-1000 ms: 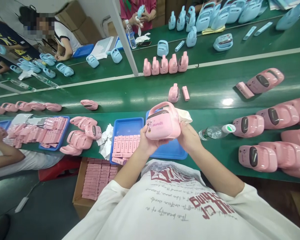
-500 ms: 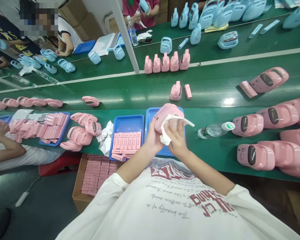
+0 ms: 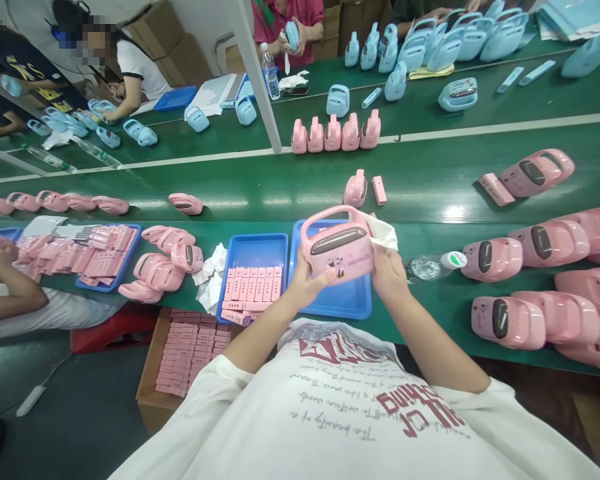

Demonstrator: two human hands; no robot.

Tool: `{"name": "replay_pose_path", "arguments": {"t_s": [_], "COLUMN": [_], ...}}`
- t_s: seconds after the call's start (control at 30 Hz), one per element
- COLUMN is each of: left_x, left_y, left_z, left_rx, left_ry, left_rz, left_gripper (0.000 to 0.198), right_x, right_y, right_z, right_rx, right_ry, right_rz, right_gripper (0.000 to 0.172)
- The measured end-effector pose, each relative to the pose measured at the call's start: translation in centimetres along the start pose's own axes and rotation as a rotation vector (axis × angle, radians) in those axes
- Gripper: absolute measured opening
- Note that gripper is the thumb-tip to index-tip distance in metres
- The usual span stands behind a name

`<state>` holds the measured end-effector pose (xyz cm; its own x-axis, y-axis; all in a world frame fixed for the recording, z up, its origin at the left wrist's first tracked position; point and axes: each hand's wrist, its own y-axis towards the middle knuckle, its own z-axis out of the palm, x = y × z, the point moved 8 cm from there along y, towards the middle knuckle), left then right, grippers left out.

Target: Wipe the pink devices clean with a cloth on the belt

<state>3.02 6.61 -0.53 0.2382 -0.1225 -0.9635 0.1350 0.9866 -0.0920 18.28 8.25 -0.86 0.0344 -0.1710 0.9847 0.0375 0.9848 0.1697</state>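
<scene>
Pink case (image 3: 340, 250) has swung round since half a second ago: it was angled away with the cloth over its near face, now its dark window and printed front face the camera, and the right hand has shifted to its right end. Left hand (image 3: 307, 283) is part-closed on the lower left corner, thumb across the front below the window, other fingers mostly hidden behind. Right hand (image 3: 387, 270) is curled round a white cloth (image 3: 384, 233), which sits against the case's right end; can't see all the fingertips. Case is between the two hands, handle up, slightly tilted, held above a blue tray (image 3: 360, 303) on the green table (image 3: 440, 297). Just left of that, a second tray (image 3: 257, 250) with a row of small pink blocks (image 3: 253, 283), then crumpled tissue (image 3: 213, 273). Clear bottle (image 3: 425, 268) lies on its side right of the right hand. Further right, more pink units (image 3: 493, 259) in rows. Beyond the tray, one upright unit (image 3: 355, 189) beside a loose block (image 3: 379, 191).
</scene>
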Motion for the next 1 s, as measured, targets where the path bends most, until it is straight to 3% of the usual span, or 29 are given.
{"name": "replay_pose_path", "arguments": {"t_s": [0.2, 0.37, 0.6, 0.73, 0.8, 0.83, 0.93, 1.0], "left_x": [-0.2, 0.6, 4.0, 6.7, 8.2, 9.0, 11.6, 12.9], "left_y": [0.1, 0.2, -0.9, -1.1, -0.5, 0.0, 1.5, 2.1], "left_z": [-0.3, -0.4, 0.2, -0.6, -1.4, -2.0, -4.4, -5.9], "left_rx": [0.151, 0.272, 0.614, 0.648, 0.583, 0.521, 0.287, 0.183], "left_ry": [0.201, 0.366, 0.456, 0.529, 0.528, 0.516, 0.529, 0.591], "left_rz": [0.041, 0.034, -0.074, -0.132, -0.152, -0.173, -0.276, -0.334], "left_gripper": [0.079, 0.084, 0.097, 0.096, 0.093, 0.089, 0.070, 0.056], "right_x": [1.3, 1.8, 0.6, -1.6, -3.1, -3.9, -6.0, -6.9], "right_y": [1.8, 2.4, 1.2, -0.8, -1.4, -1.3, -0.7, -0.2], "right_z": [-0.4, 0.3, 0.9, 1.3, 0.6, -0.2, -3.7, -5.7], "right_rx": [0.109, 0.358, 0.576, 0.672, 0.615, 0.526, 0.153, -0.043], "right_ry": [-0.098, -0.251, -0.813, -0.725, -0.587, -0.525, -0.410, -0.373], "right_rz": [-0.034, -0.032, 0.030, 0.130, 0.249, 0.314, 0.473, 0.498], "right_gripper": [0.053, 0.042, 0.010, 0.015, 0.022, 0.025, 0.035, 0.040]}}
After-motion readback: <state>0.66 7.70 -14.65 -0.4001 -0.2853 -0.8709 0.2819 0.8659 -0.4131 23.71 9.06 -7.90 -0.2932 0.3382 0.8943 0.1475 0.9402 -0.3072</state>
